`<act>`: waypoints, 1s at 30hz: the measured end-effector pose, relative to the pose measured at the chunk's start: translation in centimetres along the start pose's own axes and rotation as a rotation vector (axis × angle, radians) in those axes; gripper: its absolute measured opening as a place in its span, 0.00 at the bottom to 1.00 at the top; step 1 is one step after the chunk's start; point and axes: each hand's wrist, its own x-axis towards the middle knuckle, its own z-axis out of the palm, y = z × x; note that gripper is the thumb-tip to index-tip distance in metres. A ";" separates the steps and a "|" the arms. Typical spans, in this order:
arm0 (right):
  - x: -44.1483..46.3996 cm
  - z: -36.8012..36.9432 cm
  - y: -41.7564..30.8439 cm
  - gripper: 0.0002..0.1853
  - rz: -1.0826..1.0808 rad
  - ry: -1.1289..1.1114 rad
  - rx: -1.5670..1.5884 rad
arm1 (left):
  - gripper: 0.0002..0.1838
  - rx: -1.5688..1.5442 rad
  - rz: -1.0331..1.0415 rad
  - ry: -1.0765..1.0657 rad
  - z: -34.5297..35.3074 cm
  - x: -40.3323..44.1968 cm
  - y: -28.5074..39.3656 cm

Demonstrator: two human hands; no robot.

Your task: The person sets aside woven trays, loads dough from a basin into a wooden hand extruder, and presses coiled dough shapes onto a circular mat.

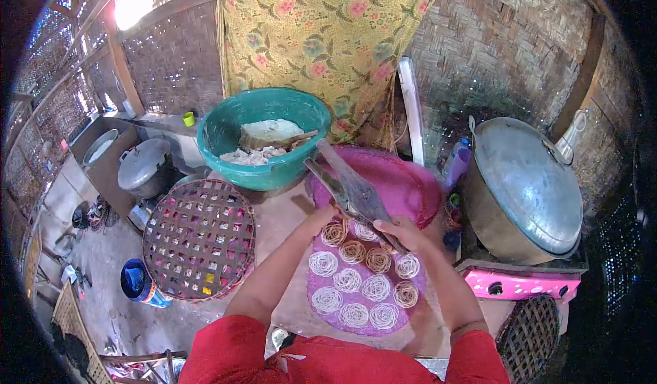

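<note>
My left hand (pixel 330 218) and my right hand (pixel 404 233) are both closed on a dark wooden press (pixel 359 196) with two long handles, tilted over a purple mat (pixel 318 319). Beneath it, several round coils of thin strands lie in rows on the mat, mostly white ones (pixel 376 287) and some brownish ones (pixel 378 260). Behind the press is a pink round tray (pixel 383 179). A green basin (pixel 256 175) at the back left holds white dough (pixel 274 131) and a wooden stick.
A large lidded pot (pixel 527 186) stands on a pink stove (pixel 489 285) at the right. At the left are a woven round tray (pixel 198 240), a smaller lidded pot (pixel 145 168) and a blue container (pixel 137 281). A floral cloth (pixel 315 42) hangs behind.
</note>
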 end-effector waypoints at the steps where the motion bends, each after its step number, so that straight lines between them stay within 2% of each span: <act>1: 0.3 -0.2 0.3 0.26 -0.001 0.002 0.000 | 0.14 0.001 0.001 -0.002 0.7 -1.2 1.5; 2: 0.9 -0.4 0.9 0.24 -0.022 0.013 -0.054 | 0.15 0.029 0.068 -0.004 2.1 -3.7 4.3; 4: 2.1 -0.5 2.1 0.21 -0.047 0.025 -0.106 | 0.15 0.060 0.137 -0.005 2.2 -4.1 5.1; 6: 2.9 -0.3 3.0 0.21 -0.115 0.073 -0.083 | 0.17 0.339 0.017 0.105 1.4 -2.7 3.9; 7: 2.8 -0.1 2.7 0.21 -0.117 0.074 -0.081 | 0.17 0.342 0.018 0.105 0.6 -1.3 2.2; 8: 2.5 0.2 2.3 0.21 -0.123 0.109 -0.128 | 0.18 0.570 0.110 0.156 -0.4 0.1 0.3; 10: 2.3 0.3 2.3 0.20 -0.129 0.144 -0.172 | 0.20 0.801 0.203 0.208 -0.8 -0.9 0.0; 12: 2.0 0.0 3.0 0.20 -0.231 0.192 -0.163 | 0.17 1.016 0.219 0.254 -0.4 -3.9 1.7; 13: 1.1 -0.1 2.4 0.20 -0.231 0.193 -0.161 | 0.16 1.097 0.219 0.277 0.6 -6.4 3.7; 15: -1.6 0.0 0.7 0.19 -0.052 0.150 -0.088 | 0.16 1.216 0.250 0.334 2.7 -11.6 7.5; 16: -2.1 0.0 1.0 0.19 -0.050 0.150 -0.085 | 0.17 1.255 0.277 0.361 3.4 -13.6 8.7; 18: -3.4 0.4 2.4 0.19 -0.188 0.238 0.101 | 0.19 1.318 0.324 0.400 4.4 -16.2 10.4; 21: -6.2 0.6 2.6 0.18 -0.208 0.227 0.171 | 0.20 1.413 0.398 0.418 3.8 -16.4 9.3; 25: -9.4 1.2 2.8 0.19 -0.238 0.260 0.243 | 0.20 1.318 0.367 0.469 3.9 -15.2 8.0; 30: -13.0 0.2 6.7 0.28 -0.177 0.368 0.218 | 0.19 1.287 0.341 0.497 4.5 -15.0 8.9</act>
